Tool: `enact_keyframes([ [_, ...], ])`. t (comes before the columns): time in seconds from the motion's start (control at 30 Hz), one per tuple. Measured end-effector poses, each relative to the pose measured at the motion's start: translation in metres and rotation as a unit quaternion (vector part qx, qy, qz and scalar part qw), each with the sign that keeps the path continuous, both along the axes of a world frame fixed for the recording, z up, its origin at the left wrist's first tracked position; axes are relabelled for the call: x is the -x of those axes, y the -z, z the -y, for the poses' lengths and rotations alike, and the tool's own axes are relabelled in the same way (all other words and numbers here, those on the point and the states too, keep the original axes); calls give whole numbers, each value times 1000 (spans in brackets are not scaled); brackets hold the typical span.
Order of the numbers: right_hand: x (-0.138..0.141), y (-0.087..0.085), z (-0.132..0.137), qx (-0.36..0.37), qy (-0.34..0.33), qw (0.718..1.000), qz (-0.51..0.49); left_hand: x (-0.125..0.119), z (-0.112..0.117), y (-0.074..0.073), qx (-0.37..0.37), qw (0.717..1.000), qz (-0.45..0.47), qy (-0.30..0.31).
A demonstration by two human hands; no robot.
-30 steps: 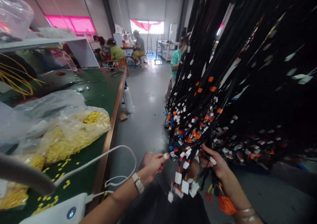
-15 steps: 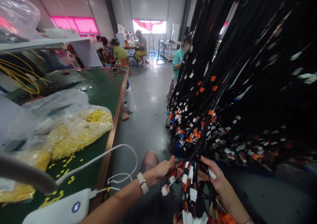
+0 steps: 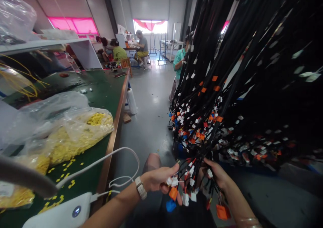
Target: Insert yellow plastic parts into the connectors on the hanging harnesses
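A large hanging mass of black wire harnesses [image 3: 242, 73] fills the right half of the view, its lower ends carrying white, orange and blue connectors [image 3: 194, 127]. My left hand [image 3: 161, 180], with a watch on the wrist, pinches a white connector [image 3: 173, 181] among the lowest wire ends. My right hand [image 3: 216, 175] is closed around a bunch of those wires just to the right, with small white and orange connectors [image 3: 188, 196] dangling below both hands.
A green workbench [image 3: 106, 93] runs along the left with plastic bags of yellow parts [image 3: 78, 134], loose yellow pieces, a white power bank [image 3: 60, 216] and its white cable [image 3: 118, 160]. Several people sit at tables at the far end; one stands behind the harnesses.
Both hands have shifted among the wire ends; my left hand moved down and now pinches a white connector, and the dangling connectors sit higher in view than half a second ago.
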State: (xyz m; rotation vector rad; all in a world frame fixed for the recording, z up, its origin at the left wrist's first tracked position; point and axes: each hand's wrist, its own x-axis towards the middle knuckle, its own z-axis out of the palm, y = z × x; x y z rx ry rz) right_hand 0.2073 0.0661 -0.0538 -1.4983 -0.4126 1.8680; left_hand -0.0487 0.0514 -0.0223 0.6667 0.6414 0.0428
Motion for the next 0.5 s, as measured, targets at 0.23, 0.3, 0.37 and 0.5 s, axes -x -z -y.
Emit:
enact_keyframes([
  [0.23,8,4,-4,8,13,1000,12,4,3,-18,113,988,104,-4],
  [0.3,12,3,-5,0,3,1000,10,4,4,-24,105,986,126,-1],
  [0.37,15,3,-5,-13,-4,1000,11,4,5,-29,93,987,129,-9],
  [0.5,18,4,-6,-40,-20,999,13,2,7,-34,75,990,116,-23],
])
